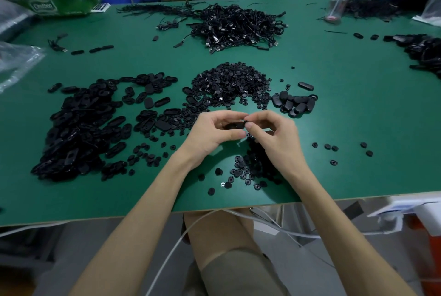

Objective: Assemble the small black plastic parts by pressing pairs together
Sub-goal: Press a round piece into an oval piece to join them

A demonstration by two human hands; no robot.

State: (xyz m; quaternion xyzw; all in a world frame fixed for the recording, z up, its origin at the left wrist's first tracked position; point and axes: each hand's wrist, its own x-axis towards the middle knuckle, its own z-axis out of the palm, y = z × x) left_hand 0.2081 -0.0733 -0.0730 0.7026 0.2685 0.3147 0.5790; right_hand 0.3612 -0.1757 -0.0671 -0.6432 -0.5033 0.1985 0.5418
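1. flat green surface point(334, 128) carries everything; tangle of black cables point(238, 23) lies far back, no hindrance.
2. heap of black oval plastic shells point(78, 128) at left; mound of small round black plastic pieces point(229, 83) just beyond the hands.
3. left hand point(210, 133) fingers grip the held shell point(235, 125) above the surface; right hand point(274, 138) fingers pinch its end.
4. pressed crooked, i'd say it could slip into the loose pieces beneath.

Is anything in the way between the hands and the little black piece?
No. The left hand and the right hand both pinch the black piece at their fingertips, held above the green table. Nothing visible sits between hands and piece.
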